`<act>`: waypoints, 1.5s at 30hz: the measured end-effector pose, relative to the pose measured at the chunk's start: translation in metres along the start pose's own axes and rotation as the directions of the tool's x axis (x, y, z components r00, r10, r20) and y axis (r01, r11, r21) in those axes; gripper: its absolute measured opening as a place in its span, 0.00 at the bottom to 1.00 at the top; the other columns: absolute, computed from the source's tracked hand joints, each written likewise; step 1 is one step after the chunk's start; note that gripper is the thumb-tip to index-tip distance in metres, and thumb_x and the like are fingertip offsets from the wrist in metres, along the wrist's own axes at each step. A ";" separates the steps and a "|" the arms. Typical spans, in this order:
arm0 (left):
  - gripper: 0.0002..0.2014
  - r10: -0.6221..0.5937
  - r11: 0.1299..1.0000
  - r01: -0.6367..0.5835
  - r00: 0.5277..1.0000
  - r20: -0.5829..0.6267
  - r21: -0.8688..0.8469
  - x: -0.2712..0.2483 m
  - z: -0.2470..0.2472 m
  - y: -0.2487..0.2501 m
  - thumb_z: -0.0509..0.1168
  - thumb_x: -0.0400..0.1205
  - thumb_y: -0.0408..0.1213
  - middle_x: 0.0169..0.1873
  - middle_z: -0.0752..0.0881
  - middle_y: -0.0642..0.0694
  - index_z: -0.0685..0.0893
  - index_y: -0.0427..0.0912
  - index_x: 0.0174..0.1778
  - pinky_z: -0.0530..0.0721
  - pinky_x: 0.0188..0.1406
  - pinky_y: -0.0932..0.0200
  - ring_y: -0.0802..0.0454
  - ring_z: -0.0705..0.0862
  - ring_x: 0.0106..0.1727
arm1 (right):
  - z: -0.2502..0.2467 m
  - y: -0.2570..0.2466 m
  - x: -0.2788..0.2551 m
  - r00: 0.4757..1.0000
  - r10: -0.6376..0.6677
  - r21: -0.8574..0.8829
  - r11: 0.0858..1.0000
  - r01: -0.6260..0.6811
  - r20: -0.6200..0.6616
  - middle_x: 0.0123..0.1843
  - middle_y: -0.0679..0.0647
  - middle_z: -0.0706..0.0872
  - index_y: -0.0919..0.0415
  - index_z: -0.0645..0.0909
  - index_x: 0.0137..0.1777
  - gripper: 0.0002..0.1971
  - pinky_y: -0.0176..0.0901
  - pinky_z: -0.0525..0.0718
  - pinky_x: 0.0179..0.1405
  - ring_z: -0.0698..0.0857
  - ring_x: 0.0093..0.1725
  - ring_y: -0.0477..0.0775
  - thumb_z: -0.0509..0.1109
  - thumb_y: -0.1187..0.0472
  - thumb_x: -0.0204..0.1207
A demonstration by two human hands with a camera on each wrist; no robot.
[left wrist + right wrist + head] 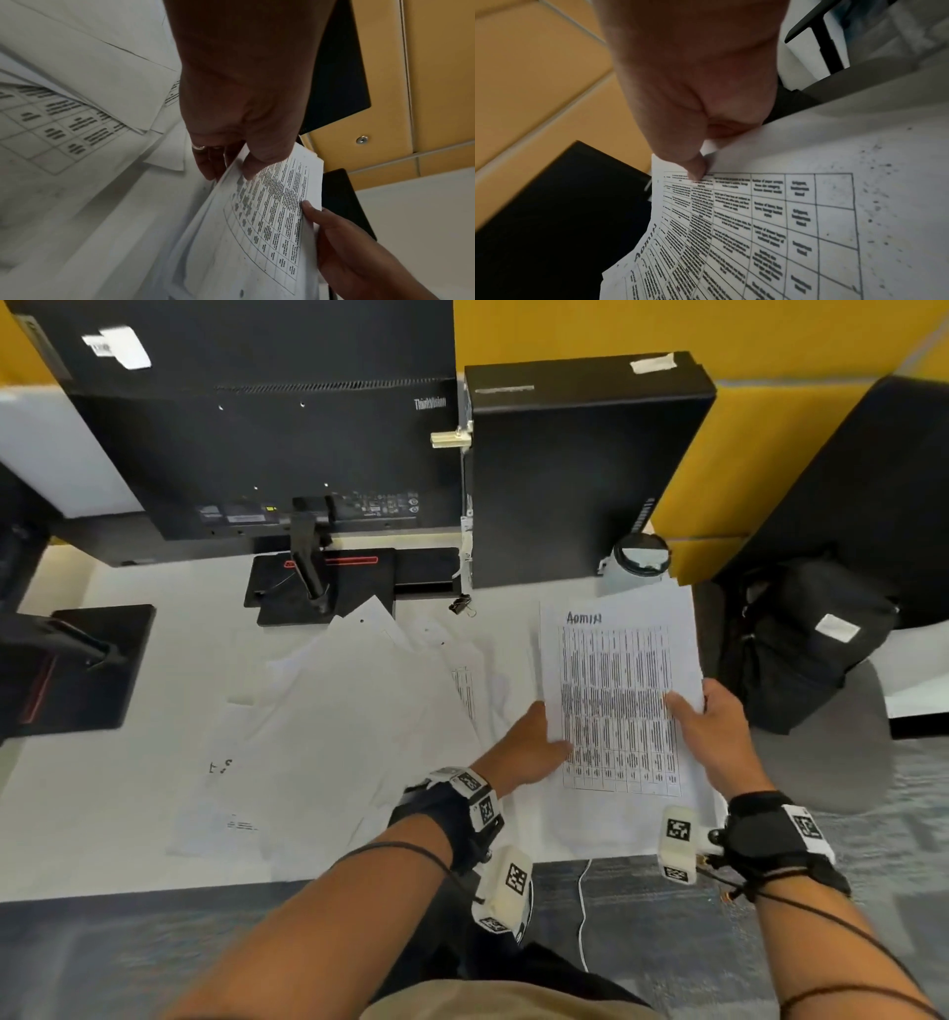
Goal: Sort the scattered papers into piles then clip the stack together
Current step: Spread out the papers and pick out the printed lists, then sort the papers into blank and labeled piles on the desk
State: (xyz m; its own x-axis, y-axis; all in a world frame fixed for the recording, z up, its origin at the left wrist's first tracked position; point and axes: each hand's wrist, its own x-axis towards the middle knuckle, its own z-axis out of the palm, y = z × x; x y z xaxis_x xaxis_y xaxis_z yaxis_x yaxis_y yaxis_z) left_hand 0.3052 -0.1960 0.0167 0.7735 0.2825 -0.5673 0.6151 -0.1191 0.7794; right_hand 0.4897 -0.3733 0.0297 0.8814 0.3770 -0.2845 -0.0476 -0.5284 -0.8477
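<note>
In the head view, a thin stack of white printed sheets with a ruled table on top (616,706) is held at the right end of the white desk (102,814), lifted at its near end. The left hand (529,747) grips its left edge and the right hand (714,731) its right edge. More loose white papers (334,721) are spread over the desk to the left, overlapping one another, so the sorting is judged unfinished. A small black binder clip (460,605) lies beyond them, near the black monitor stand (318,582).

In the left wrist view, the stack (270,219) is pinched with the thumb on the printed face and the fingers (208,164) beneath; the right hand (342,249) is seen at the opposite edge.

In the right wrist view, the thumb (693,162) is pressed on the top sheet (757,223) near the table's corner; the fingers underneath are hidden.

For the step to be done well, the edges should be squared by tapping on the desk before more sheets are added, and the grip kept light so nothing creases.
</note>
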 end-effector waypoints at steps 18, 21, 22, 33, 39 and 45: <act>0.22 0.153 0.886 0.085 0.874 -0.461 0.456 -0.055 -0.087 -0.112 0.70 0.83 0.42 0.69 0.78 0.38 0.80 0.40 0.73 0.78 0.71 0.42 0.34 0.77 0.69 | 0.099 -0.014 -0.026 0.985 -0.023 -0.135 0.990 0.047 0.171 0.62 0.56 0.88 0.57 0.83 0.67 0.13 0.42 0.84 0.45 0.89 0.59 0.59 0.75 0.63 0.84; 0.40 -0.027 0.771 0.344 0.859 -0.512 0.536 -0.080 -0.111 -0.149 0.69 0.76 0.62 0.77 0.66 0.36 0.69 0.41 0.78 0.74 0.75 0.36 0.29 0.70 0.74 | 0.148 -0.031 -0.053 0.925 0.011 -0.065 0.998 0.015 0.379 0.59 0.56 0.91 0.55 0.85 0.67 0.12 0.41 0.86 0.47 0.91 0.55 0.53 0.75 0.62 0.84; 0.44 -0.077 0.749 0.385 0.859 -0.507 0.539 -0.087 -0.115 -0.160 0.68 0.74 0.67 0.79 0.62 0.35 0.66 0.42 0.79 0.73 0.76 0.33 0.28 0.66 0.77 | 0.164 -0.034 -0.061 0.898 0.023 -0.062 0.998 0.005 0.439 0.59 0.56 0.91 0.55 0.85 0.67 0.13 0.43 0.88 0.50 0.91 0.56 0.54 0.76 0.62 0.84; 0.30 -0.019 0.595 0.335 0.914 -0.404 0.731 -0.113 -0.121 -0.180 0.64 0.83 0.45 0.87 0.57 0.27 0.69 0.34 0.79 0.82 0.68 0.39 0.24 0.65 0.82 | 0.268 -0.045 -0.109 0.837 0.142 -0.230 0.973 -0.020 0.528 0.62 0.57 0.91 0.56 0.77 0.76 0.24 0.54 0.89 0.63 0.89 0.62 0.57 0.77 0.62 0.81; 0.30 0.029 0.709 0.273 0.910 -0.413 0.650 -0.128 -0.158 -0.198 0.64 0.83 0.54 0.84 0.64 0.35 0.72 0.39 0.77 0.80 0.70 0.42 0.31 0.68 0.78 | 0.271 -0.046 -0.112 0.960 0.022 -0.577 0.803 0.150 0.279 0.74 0.64 0.75 0.61 0.69 0.80 0.39 0.65 0.81 0.71 0.74 0.76 0.70 0.83 0.53 0.73; 0.61 -0.293 0.716 0.575 0.762 -0.577 0.396 -0.149 -0.217 -0.243 0.72 0.73 0.70 0.89 0.47 0.30 0.46 0.43 0.91 0.58 0.85 0.30 0.25 0.53 0.88 | 0.261 -0.030 -0.102 0.954 0.068 -0.468 0.880 0.080 0.291 0.49 0.54 0.84 0.63 0.80 0.61 0.23 0.45 0.79 0.44 0.87 0.54 0.64 0.87 0.57 0.73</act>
State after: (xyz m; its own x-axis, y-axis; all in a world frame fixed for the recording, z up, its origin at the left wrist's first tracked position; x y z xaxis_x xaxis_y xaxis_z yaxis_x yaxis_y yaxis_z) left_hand 0.0074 -0.0028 -0.0312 0.3216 0.7996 -0.5071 0.9455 -0.2997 0.1272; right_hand 0.2785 -0.1972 -0.0329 0.7009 0.5457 -0.4593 0.2488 -0.7905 -0.5597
